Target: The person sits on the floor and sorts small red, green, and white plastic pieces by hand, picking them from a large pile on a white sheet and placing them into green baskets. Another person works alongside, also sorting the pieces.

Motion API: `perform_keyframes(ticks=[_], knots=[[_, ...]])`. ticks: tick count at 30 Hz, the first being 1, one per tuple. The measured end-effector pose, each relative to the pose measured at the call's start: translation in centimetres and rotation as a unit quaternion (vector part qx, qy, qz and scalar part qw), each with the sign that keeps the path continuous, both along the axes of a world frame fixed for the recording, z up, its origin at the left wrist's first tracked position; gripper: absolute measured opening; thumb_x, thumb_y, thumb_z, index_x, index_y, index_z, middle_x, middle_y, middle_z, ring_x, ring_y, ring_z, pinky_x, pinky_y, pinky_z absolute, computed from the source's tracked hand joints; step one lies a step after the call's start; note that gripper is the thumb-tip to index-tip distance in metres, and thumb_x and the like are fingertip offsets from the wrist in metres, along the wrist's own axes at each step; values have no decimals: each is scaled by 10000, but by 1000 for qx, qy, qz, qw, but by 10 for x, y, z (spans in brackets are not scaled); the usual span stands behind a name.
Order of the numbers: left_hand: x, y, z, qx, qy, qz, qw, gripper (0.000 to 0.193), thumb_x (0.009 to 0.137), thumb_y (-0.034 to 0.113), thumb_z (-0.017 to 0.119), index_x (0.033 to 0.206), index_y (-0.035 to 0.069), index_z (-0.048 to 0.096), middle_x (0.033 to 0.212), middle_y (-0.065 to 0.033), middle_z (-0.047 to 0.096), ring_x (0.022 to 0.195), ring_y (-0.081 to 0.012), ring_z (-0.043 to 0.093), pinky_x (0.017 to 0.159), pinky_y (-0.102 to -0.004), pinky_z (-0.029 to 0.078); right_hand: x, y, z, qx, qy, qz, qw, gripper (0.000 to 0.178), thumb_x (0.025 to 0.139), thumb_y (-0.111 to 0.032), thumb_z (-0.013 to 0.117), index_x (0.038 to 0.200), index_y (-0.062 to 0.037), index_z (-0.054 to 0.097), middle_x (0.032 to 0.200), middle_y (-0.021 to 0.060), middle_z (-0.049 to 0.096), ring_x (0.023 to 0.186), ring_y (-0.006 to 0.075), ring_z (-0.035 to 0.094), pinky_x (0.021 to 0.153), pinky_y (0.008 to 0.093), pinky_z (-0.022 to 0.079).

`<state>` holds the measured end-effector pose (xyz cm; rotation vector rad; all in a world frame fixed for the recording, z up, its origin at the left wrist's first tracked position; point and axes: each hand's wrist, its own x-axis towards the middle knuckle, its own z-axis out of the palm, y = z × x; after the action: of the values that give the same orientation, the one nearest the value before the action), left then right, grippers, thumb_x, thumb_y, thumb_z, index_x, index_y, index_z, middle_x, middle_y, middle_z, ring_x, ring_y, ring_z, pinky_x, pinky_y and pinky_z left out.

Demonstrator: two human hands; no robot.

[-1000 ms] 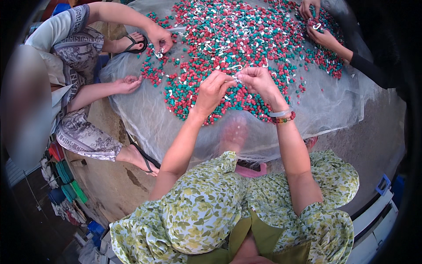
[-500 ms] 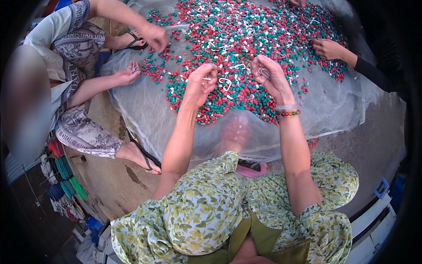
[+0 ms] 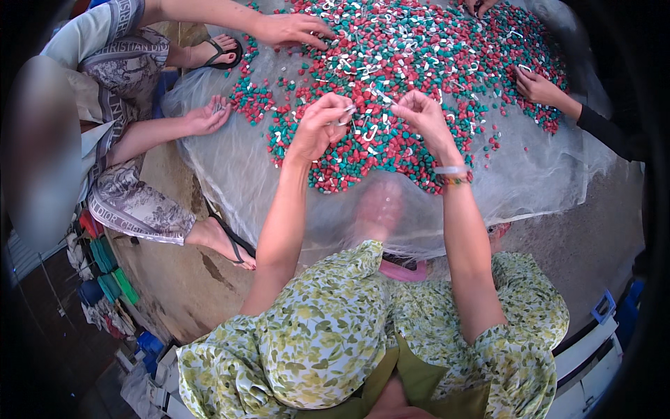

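Note:
A broad heap of small red, green and white plastic pieces (image 3: 363,164) lies before me, with white hook-shaped pieces (image 3: 370,133) scattered over it. Above its near part, my left hand (image 3: 317,129) is closed in a pinch on a small white plastic piece (image 3: 349,109). Facing it, a short gap away, my right hand (image 3: 426,120) has thumb and forefinger pressed together; whatever lies in that pinch is too small to make out. A white hook (image 3: 381,97) shows just beyond those fingertips, and I cannot tell if they touch it.
Translucent sheeting (image 3: 516,185) spreads under the heap. At left, a co-worker's hand (image 3: 296,29) reaches over the pieces, their other hand (image 3: 208,117) palm up. A dark-sleeved co-worker's hand (image 3: 537,85) rests at right; another hand (image 3: 480,5) shows at the top edge.
My right hand has turned, its fingertips now pointing toward my left hand, whose pinch has shifted slightly right. The left co-worker's upper hand has moved up and right over the heap.

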<state>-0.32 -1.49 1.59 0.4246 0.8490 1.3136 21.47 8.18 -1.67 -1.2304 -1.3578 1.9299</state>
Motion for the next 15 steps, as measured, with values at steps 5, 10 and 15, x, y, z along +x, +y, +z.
perform_keyframes(ticks=[5,10,15], knots=[[8,8,11,52,-132,-7,990,153,881,133,551,950,-4,550,1022,-128,527,763,-141,518,395,-155,383,21,-7,31,-103,108,27,988,120,845,-89,715,874,-76,599,681,-52,560,501,5,398,412,187,251],[38,12,7,-109,22,-55,992,352,979,341,529,1013,-5,589,756,-27,582,511,-36,476,347,-151,307,23,-11,35,-76,99,-4,992,101,853,-53,695,910,-59,611,708,-23,602,494,0,409,399,183,241],[42,6,2,-165,24,-127,978,194,932,225,626,932,32,600,743,-6,585,505,-9,467,333,-138,274,28,-19,43,203,-95,39,974,63,824,-22,703,885,-24,688,762,-13,635,710,64,565,641,220,440]])
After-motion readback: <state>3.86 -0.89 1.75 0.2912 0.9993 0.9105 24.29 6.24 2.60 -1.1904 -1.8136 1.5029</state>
